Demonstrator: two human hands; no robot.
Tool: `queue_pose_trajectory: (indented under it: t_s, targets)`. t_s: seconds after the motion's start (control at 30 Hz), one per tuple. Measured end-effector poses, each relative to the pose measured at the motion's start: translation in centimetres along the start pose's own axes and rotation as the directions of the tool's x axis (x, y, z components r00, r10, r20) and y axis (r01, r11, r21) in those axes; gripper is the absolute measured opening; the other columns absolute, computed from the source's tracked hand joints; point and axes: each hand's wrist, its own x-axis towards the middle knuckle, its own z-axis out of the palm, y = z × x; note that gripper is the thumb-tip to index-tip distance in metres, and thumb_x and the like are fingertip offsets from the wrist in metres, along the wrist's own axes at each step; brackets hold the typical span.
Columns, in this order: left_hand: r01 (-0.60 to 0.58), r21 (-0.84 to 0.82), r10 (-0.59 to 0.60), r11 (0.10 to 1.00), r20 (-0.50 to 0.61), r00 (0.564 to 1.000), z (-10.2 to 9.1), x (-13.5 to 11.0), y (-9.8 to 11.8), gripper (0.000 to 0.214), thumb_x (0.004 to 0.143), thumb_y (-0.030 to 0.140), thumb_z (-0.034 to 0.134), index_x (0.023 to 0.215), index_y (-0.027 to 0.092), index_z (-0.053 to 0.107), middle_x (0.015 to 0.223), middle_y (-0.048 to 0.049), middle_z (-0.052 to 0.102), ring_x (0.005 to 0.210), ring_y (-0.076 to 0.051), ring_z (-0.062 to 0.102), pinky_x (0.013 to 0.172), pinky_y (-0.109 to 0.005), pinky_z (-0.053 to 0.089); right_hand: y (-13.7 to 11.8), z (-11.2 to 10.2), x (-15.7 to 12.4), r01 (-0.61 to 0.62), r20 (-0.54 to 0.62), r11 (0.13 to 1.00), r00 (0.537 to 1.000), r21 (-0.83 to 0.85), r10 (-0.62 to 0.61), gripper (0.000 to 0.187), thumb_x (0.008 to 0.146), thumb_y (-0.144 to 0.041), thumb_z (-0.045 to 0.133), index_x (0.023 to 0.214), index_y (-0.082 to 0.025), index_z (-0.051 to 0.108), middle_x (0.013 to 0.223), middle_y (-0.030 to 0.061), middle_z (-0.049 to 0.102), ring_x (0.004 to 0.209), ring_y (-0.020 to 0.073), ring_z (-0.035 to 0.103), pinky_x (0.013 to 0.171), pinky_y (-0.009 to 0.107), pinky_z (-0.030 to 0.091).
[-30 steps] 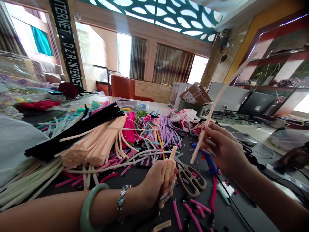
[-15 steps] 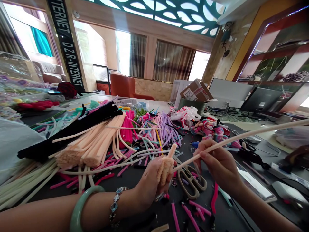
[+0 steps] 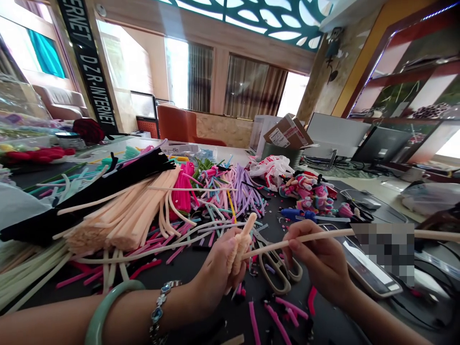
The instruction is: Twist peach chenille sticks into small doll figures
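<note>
Shown closest, the left hand (image 3: 215, 274) curls its fingers around a coiled peach chenille bundle (image 3: 240, 251); the right hand (image 3: 319, 263) pinches a long peach chenille stem (image 3: 305, 235), its tip against the bundle. Beyond lie steel scissors (image 3: 273, 270) and a blue glue gun (image 3: 297, 214).
</note>
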Motion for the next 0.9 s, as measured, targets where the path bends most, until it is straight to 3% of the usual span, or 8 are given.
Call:
queue_pose_trajectory:
  t_s: [0.1,0.33,0.47,0.53,0.63,0.7,0.77,0.9]
  targets:
    - [-0.007,0.049,0.007,0.999,0.008,1.000,0.0,-0.2,-0.1,0.034,0.093,0.038,0.018,0.077,0.019,0.042,0.041,0.0066,0.036,0.034,-0.007,0.028,0.038,-0.020,0.022,0.2,0.0,-0.3,-0.021,0.013,1.000,1.000,-0.013,0.021,0.007,0.085,-0.026,0.057,0.083,-0.019,0.057,0.057,-0.0016,0.055,0.046,0.0106,0.054,0.042,0.020,0.044]
    - [0.011,0.076,-0.011,0.997,-0.006,1.000,-0.1,-0.5,-0.6,0.043,0.092,0.047,0.017,0.078,0.018,0.045,0.044,0.0052,0.038,0.036,-0.008,0.030,0.039,-0.021,0.023,-0.2,0.4,-0.3,-0.079,0.226,0.989,0.968,-0.122,0.105,0.008,0.085,-0.025,0.056,0.089,-0.021,0.061,0.067,0.0012,0.059,0.057,0.0130,0.056,0.050,0.023,0.044]
    - [-0.019,0.097,0.018,0.995,0.016,1.000,-0.1,-0.3,-0.9,0.046,0.092,0.049,0.015,0.078,0.018,0.045,0.045,0.0049,0.038,0.036,-0.008,0.030,0.038,-0.022,0.023,-0.1,0.8,-0.5,-0.062,0.269,0.990,0.958,-0.130,0.096,0.012,0.086,-0.026,0.055,0.091,-0.020,0.065,0.075,0.0040,0.064,0.066,0.0148,0.058,0.056,0.025,0.045]
    - [-0.053,0.112,0.045,0.992,0.073,0.996,0.0,-0.4,-0.8,0.045,0.092,0.050,0.016,0.076,0.018,0.044,0.045,0.0054,0.036,0.035,-0.008,0.029,0.037,-0.021,0.023,0.0,1.0,-0.9,-0.072,0.229,0.996,0.970,-0.060,0.084,0.016,0.088,-0.027,0.052,0.087,-0.020,0.065,0.070,0.0039,0.063,0.062,0.0150,0.056,0.055,0.026,0.043]
    - [-0.043,0.107,0.024,0.993,0.170,0.985,0.2,-0.7,-0.2,0.039,0.091,0.051,0.027,0.076,0.018,0.042,0.050,0.0058,0.037,0.037,-0.007,0.029,0.038,-0.020,0.022,0.1,1.2,-1.4,0.029,-0.020,0.994,0.999,0.106,-0.027,0.022,0.091,-0.030,0.045,0.077,-0.021,0.060,0.060,0.0013,0.056,0.057,0.0154,0.050,0.054,0.028,0.040]
    - [-0.040,0.119,0.013,0.992,0.215,0.977,0.3,-1.1,0.1,0.036,0.091,0.051,0.031,0.078,0.019,0.041,0.056,0.0051,0.039,0.040,-0.006,0.031,0.040,-0.020,0.023,-0.1,1.2,-1.4,0.159,-0.167,0.985,0.975,0.073,-0.145,0.036,0.092,-0.036,0.042,0.063,-0.020,0.054,0.057,0.0014,0.048,0.060,0.0166,0.048,0.059,0.031,0.039]
    - [-0.069,0.150,0.030,0.986,0.245,0.969,0.3,-1.4,0.4,0.034,0.091,0.051,0.033,0.079,0.019,0.040,0.060,0.0042,0.041,0.044,-0.007,0.033,0.043,-0.021,0.026,-0.4,1.2,-1.2,0.211,-0.255,0.977,0.944,-0.014,-0.208,0.046,0.092,-0.040,0.040,0.052,-0.019,0.049,0.059,0.0020,0.044,0.065,0.0171,0.047,0.067,0.034,0.040]
    - [-0.119,0.224,0.061,0.967,0.248,0.967,0.2,-1.7,0.7,0.021,0.091,0.038,0.040,0.084,0.019,0.041,0.066,0.0038,0.041,0.052,-0.008,0.035,0.051,-0.021,0.030,-0.6,1.2,-0.7,0.123,-0.284,0.992,0.952,0.023,-0.112,0.044,0.091,-0.038,0.045,0.053,-0.018,0.052,0.077,0.0037,0.049,0.073,0.0165,0.052,0.077,0.034,0.044]
